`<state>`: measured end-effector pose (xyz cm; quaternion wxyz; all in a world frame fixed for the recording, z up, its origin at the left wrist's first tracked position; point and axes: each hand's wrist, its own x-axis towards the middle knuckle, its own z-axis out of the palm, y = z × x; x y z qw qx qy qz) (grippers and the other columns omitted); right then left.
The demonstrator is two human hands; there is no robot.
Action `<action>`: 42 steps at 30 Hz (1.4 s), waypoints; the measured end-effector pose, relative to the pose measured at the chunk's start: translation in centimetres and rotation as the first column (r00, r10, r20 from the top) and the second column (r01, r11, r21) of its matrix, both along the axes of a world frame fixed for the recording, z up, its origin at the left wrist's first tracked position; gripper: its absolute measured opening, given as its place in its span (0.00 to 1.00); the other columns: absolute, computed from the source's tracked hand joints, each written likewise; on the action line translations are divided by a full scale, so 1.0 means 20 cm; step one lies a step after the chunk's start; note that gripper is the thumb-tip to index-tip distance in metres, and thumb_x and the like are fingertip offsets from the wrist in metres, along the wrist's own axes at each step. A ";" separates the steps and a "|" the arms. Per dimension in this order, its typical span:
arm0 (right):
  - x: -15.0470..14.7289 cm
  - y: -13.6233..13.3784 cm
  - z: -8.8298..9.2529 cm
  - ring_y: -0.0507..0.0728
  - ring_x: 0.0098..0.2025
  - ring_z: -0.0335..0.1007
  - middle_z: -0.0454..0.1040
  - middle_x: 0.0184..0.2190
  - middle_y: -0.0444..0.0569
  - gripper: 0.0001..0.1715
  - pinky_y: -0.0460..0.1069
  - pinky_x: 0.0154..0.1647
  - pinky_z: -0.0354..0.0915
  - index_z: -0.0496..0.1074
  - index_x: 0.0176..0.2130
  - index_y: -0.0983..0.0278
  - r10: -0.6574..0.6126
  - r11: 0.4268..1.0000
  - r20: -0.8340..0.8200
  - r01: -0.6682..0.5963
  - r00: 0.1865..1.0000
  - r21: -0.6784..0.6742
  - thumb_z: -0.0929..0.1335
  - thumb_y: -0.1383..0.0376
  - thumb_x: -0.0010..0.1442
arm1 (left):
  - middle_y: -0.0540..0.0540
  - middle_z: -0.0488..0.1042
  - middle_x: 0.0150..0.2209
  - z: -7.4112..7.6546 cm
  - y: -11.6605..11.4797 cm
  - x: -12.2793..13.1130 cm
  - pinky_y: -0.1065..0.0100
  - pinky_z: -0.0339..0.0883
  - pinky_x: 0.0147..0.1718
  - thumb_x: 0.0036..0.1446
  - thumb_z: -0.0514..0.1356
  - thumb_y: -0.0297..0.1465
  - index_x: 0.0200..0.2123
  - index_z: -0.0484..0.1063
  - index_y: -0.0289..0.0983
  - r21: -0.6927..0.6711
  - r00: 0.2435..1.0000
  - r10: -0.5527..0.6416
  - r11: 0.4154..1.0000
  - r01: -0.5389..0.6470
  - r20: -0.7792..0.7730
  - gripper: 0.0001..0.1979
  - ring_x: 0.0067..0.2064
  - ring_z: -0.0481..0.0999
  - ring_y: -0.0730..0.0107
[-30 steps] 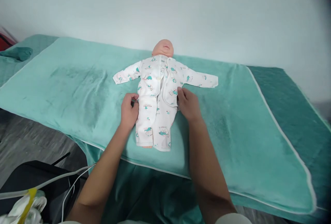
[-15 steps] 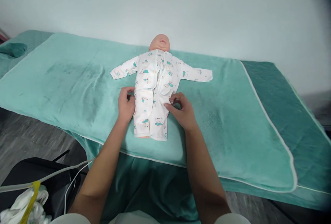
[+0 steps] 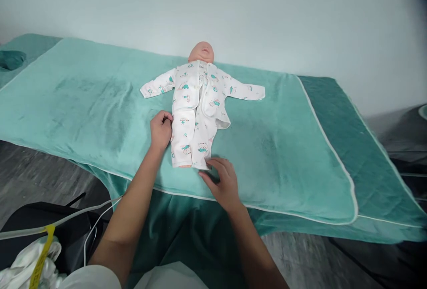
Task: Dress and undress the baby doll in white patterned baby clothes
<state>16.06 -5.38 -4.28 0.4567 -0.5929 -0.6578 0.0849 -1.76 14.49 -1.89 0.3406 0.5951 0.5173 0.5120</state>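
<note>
Head cam: one baby doll [image 3: 201,51] in one cartoon-print romper [image 3: 192,115], flat on one teal towel [image 3: 100,102]; left hand [image 3: 161,129] curled, pinching the romper's hip edge, right hand [image 3: 223,181] open, fingertips touching a leg cuff.

It looks like a plain indoor room set up for infant-care practice. Just beyond the left hand [image 3: 160,129] and right hand [image 3: 223,182], a baby doll [image 3: 201,52] in a printed sleepsuit [image 3: 193,102] lies on a teal towel [image 3: 83,97]. The towel is spread over a darker-covered bed [image 3: 367,115]. A bare pale wall [image 3: 233,8] rises behind. Left of the left hand there is a grey wood-look floor [image 3: 26,168] and loose cables [image 3: 96,222].
</note>
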 end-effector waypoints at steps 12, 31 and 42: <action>0.08 -0.15 0.07 0.61 0.34 0.74 0.73 0.35 0.47 0.12 0.58 0.31 0.72 0.68 0.42 0.52 -0.086 0.993 -0.041 0.088 0.995 0.076 0.69 0.70 0.63 | 0.50 0.74 0.28 0.00 -0.01 -0.02 0.66 0.66 0.38 0.49 0.52 0.21 0.26 0.71 0.40 0.000 0.999 -0.039 0.999 0.039 0.029 0.11 0.34 0.73 0.67; -0.21 0.13 0.23 0.59 0.48 0.73 0.80 0.39 0.43 0.06 0.64 0.69 0.54 0.71 0.41 0.59 0.076 0.995 0.367 -0.093 0.927 0.029 0.72 0.62 0.67 | 0.52 0.74 0.28 -0.01 0.00 -0.02 0.68 0.64 0.37 0.50 0.52 0.19 0.27 0.72 0.39 0.021 0.997 -0.045 0.999 0.043 0.059 0.12 0.33 0.72 0.70; -0.21 0.02 0.27 0.57 0.44 0.74 0.79 0.37 0.44 0.06 0.63 0.67 0.59 0.71 0.41 0.59 0.126 0.987 0.268 -0.148 0.955 0.061 0.72 0.68 0.66 | 0.52 0.74 0.27 0.00 0.00 -0.02 0.68 0.65 0.38 0.49 0.52 0.19 0.26 0.71 0.39 0.045 0.994 -0.053 0.998 0.049 0.093 0.12 0.33 0.73 0.70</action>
